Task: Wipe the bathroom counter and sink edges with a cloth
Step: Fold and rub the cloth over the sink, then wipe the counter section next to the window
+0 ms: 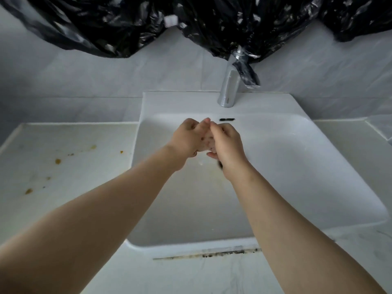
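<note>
Sink (297, 158) in counter (63, 149), tap (229, 85) behind (hands (186, 139) (228, 143) round cloth (206, 143) over sink), plastic sheet (127, 24) overhead.

No text, label, brand, number or sign can be read. A small white tag (171, 20) is seen on the black plastic sheeting (106, 28), but it is blurred and no lettering can be made out on it.
</note>
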